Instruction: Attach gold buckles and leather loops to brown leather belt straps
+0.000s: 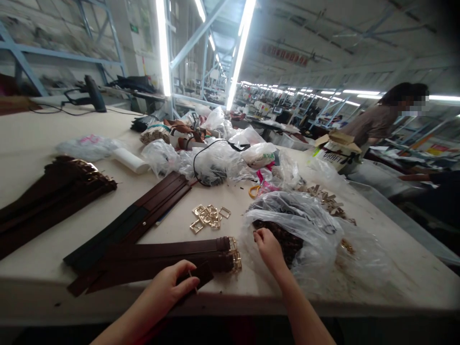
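Observation:
My left hand (171, 286) grips the end of a dark brown leather belt strap (200, 274) at the near table edge, fingers curled around it. Just beyond lie several brown belts (168, 256) with gold buckles fitted at their right ends. My right hand (269, 248) reaches into an open clear plastic bag (305, 225) holding small dark brown parts (283, 238), fingers pinched together at the bag's mouth. What the fingers hold is too small to make out. A loose pile of gold buckles (209, 216) lies between the belts and the bag.
A stack of brown belts (53, 191) lies at the left, dark straps (143, 211) in the middle. Plastic bags (212, 160), a white roll (130, 160) and a cardboard box (338, 146) crowd the back. Another person (381, 120) stands at the far right.

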{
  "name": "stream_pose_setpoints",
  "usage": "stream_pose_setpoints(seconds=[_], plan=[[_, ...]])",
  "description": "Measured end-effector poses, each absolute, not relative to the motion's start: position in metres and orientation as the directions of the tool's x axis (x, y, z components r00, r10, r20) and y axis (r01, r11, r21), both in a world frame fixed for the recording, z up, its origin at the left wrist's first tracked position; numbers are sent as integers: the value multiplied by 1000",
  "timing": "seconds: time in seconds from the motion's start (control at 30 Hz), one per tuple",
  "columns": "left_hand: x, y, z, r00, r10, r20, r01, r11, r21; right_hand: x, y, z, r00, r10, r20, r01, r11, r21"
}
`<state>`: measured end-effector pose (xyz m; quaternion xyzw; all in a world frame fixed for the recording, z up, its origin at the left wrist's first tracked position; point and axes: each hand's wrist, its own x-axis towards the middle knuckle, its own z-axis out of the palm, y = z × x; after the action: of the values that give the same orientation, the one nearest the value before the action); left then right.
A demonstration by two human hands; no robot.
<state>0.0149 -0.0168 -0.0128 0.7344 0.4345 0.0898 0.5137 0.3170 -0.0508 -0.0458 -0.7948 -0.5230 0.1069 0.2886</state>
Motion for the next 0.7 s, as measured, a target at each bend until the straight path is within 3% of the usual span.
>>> stream_pose_setpoints(seconds=[0.07,0.17,0.23,0.27,0.37,0.57,0.7], plan=[[19,-18,-6,586,759,-285,542,-106,834,296,-62,-39,377,922,87,662,-202,-722],[26,-19,4,560,799,-221,517,-128,847,249,-73,-32,248,966,-67,201,-119,-972],[29,-21,8,520,835,-178,536,-157,830,219,-76,-28,191,972,-139,-84,-125,-989],[30,-21,9,500,850,-167,556,-167,814,206,-76,-27,194,969,-157,-141,-130,-981],[28,-23,9,481,860,-168,607,-188,772,184,-74,-27,244,956,-160,-180,-117,-977],[24,-22,4,533,827,-182,630,-243,737,180,-72,-35,354,933,-72,-40,-62,-997],[26,-20,2,560,807,-189,630,-267,729,179,-73,-41,423,903,-76,-88,-42,-995]])
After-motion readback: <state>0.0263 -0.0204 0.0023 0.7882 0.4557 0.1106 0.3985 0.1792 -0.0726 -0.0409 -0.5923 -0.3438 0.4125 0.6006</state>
